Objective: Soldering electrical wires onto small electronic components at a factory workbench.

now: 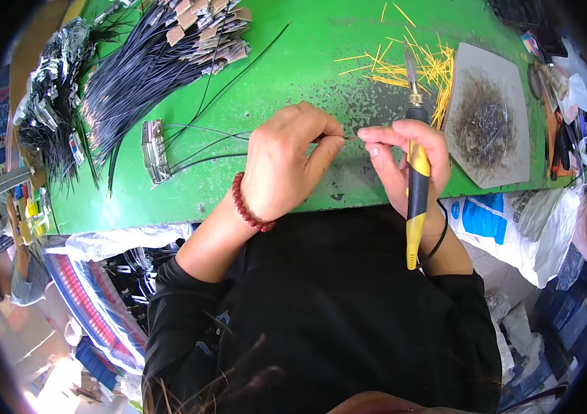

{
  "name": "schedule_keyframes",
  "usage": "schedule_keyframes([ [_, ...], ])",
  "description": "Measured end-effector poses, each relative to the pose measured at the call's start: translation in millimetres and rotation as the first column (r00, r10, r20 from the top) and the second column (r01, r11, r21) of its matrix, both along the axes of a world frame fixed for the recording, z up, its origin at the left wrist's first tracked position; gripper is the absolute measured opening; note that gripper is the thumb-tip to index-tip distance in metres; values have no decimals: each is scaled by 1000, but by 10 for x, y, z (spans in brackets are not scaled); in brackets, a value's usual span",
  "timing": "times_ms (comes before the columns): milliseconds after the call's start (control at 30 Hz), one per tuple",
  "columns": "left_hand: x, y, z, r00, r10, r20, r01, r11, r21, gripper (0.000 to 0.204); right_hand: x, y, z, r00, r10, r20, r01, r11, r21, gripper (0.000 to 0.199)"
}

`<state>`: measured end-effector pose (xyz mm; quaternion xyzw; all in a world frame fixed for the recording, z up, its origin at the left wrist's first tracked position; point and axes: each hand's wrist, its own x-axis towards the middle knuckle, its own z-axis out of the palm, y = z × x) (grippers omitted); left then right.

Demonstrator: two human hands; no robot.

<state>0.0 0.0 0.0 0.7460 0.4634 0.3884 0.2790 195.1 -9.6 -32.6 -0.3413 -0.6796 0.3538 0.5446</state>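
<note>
My left hand (pixel 283 155) pinches thin black wires (pixel 221 129) between thumb and forefinger, their end poking out to the right. These wires run left to a folded silver metal piece (pixel 156 153) lying on the green table. In my right hand (pixel 424 148), a yellow and black soldering iron (pixel 417 196) is held upright in the picture, its metal tip toward the table's far side. The right thumb and fingertips reach toward the wire end, close to it; whether they touch it I cannot tell.
Thin yellow tubes (pixel 438 65) lie scattered beyond my right hand, beside a grey board (pixel 469 62) with a scorched dark patch. Far left are a large bundle of black wires (pixel 134 83) and a heap of silver-ended wires (pixel 55 90). Tools (pixel 559 141) lie at the right edge.
</note>
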Motion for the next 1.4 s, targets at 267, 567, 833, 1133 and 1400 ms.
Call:
schedule_keyframes([
  [267,34,-68,14,999,-14,39,15,1000,-22,9,-65,-82,20,985,-2,-171,-16,994,-104,35],
  [567,31,-76,1,1000,-9,17,8,1000,29,12,-39,-127,80,983,-45,-176,3,973,-231,32],
  [833,22,-74,-44,999,-47,-19,49,987,152,19,-41,-134,72,986,-47,-160,1,960,-279,34],
  [1133,44,-92,-77,997,-64,-32,69,981,179,19,-39,-95,43,996,-23,-84,2,971,-240,36],
  [1400,40,-138,-121,1000,-27,-3,27,973,228,15,-62,-72,76,998,22,-66,-42,941,-335,39],
])
